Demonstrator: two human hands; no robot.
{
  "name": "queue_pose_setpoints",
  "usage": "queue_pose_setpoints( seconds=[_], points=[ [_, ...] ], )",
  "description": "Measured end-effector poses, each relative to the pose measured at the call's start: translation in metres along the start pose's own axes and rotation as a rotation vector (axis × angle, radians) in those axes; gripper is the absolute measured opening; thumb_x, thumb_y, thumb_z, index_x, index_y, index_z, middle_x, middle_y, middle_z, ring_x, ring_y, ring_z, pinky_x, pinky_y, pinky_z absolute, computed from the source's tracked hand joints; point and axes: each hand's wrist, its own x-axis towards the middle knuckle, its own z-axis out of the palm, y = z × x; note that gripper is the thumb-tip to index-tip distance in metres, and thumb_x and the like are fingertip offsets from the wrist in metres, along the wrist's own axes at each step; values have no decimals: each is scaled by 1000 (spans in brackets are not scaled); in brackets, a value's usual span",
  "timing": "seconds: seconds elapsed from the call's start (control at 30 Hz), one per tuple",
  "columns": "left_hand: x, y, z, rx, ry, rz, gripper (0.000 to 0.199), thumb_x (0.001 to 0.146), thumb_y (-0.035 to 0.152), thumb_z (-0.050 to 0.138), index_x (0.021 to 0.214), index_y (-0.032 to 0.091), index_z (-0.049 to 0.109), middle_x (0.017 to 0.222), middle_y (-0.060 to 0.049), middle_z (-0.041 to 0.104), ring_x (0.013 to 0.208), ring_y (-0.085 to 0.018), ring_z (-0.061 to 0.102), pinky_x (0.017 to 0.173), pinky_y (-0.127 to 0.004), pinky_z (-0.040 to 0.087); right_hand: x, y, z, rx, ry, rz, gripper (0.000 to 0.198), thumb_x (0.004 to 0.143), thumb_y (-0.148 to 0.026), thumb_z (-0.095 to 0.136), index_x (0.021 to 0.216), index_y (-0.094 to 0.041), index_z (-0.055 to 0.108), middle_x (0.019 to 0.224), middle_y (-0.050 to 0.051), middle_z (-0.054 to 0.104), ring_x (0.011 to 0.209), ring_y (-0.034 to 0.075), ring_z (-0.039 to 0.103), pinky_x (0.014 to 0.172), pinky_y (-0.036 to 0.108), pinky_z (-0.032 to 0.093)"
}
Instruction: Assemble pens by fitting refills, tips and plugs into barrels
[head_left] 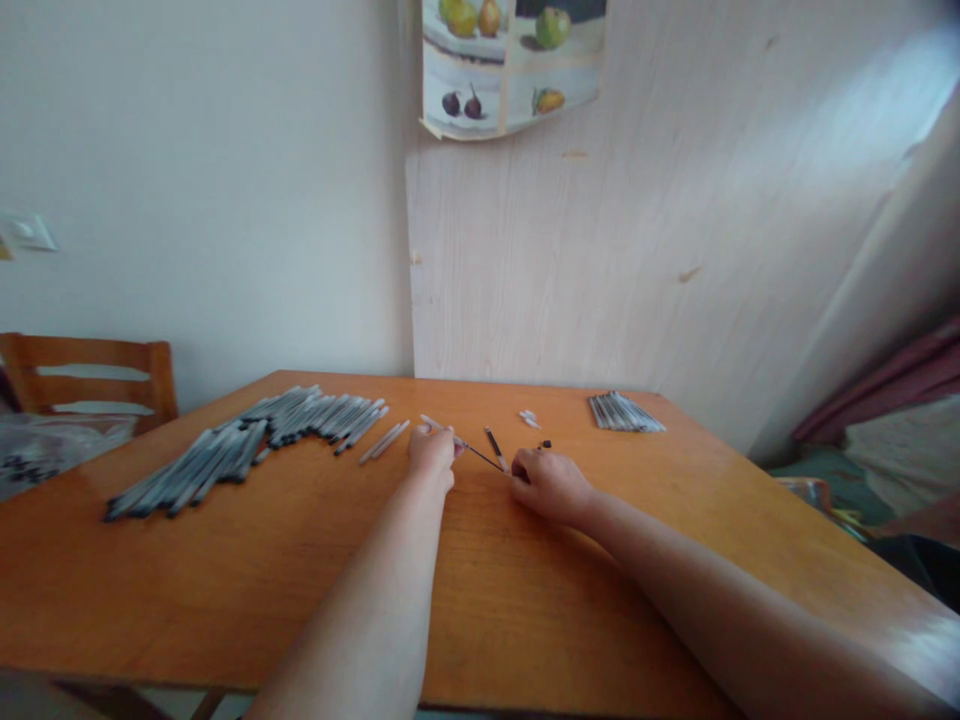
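Note:
My left hand (pixel 433 455) is closed around a clear pen barrel (pixel 430 421), whose pale end sticks out beyond the fingers. From that barrel a thin dark pen refill (pixel 484 457) runs right and towards me. My right hand (pixel 551 484) is closed, its fingertips at the refill's near end; the exact grip is hidden. Just behind that hand lies a short black and clear piece (pixel 493 443), pointing away from me. Small black parts (pixel 546 444) lie past the right knuckles. Left of my left hand are a few clear barrels (pixel 385 441).
A long spread of black-tipped pens (pixel 217 465) covers the left of the wooden table (pixel 480 600). Small whitish pieces (pixel 529 418) sit at the back middle. A bundle of thin grey sticks (pixel 625 411) lies at the back right. A chair (pixel 97 354) stands at the left.

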Motion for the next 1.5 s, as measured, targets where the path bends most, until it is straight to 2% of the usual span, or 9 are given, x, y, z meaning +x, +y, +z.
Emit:
queue_pose_setpoints(
  seconds=[0.13, 0.4, 0.63, 0.9, 1.1, 1.2, 1.5],
  points=[
    [-1, 1, 0, -58, -15, -14, 23, 73, 8, 69, 71, 17, 49, 62, 4, 53, 53, -8, 56, 59, -24, 50, 1, 4, -2, 91, 77, -12, 17, 82, -23, 52, 93, -19, 64, 89, 5, 69, 78, 15, 60, 64, 25, 35],
    [-5, 5, 0, -184, -48, -110, 19, 77, 6, 65, 70, 16, 50, 62, 1, 58, 53, -8, 58, 59, -23, 53, 5, 11, -11, 475, 259, -16, 16, 81, -20, 50, 87, -17, 65, 78, 2, 65, 69, 13, 55, 63, 24, 39],
    [-11, 8, 4, -256, -152, -238, 14, 83, 6, 59, 73, 14, 53, 61, -1, 59, 51, -8, 58, 52, -19, 52, 7, 8, -16, 691, 280, -1, 18, 80, -29, 51, 87, -17, 63, 71, 0, 58, 62, 11, 48, 57, 23, 37],
    [-26, 15, 11, -291, -298, -327, 10, 80, 7, 65, 74, 12, 59, 63, -3, 63, 53, -8, 61, 45, -14, 47, 19, 3, -17, 975, 417, 179, 26, 75, -42, 59, 83, -18, 55, 62, -4, 48, 55, 10, 41, 50, 23, 32],
    [-33, 14, 14, -342, -406, -309, 6, 80, 8, 65, 77, 12, 62, 73, -6, 68, 64, -11, 66, 54, -16, 52, 26, -3, -13, 1298, 401, 215, 31, 72, -47, 65, 76, -20, 49, 63, -3, 52, 51, 9, 43, 49, 24, 35],
    [-35, 12, 15, -345, -412, -290, 7, 79, 7, 66, 77, 12, 62, 75, -7, 69, 66, -11, 67, 58, -17, 54, 26, -5, -7, 1461, 392, 213, 34, 71, -47, 69, 75, -19, 50, 69, 0, 57, 53, 8, 45, 51, 24, 38],
    [-38, 8, 16, -299, -437, -276, 7, 77, 8, 68, 79, 12, 63, 76, -7, 71, 69, -12, 68, 61, -19, 55, 20, -3, 1, 1681, 313, 186, 30, 66, -37, 76, 78, -17, 56, 75, 0, 60, 63, 9, 53, 63, 24, 46]
  ],
)
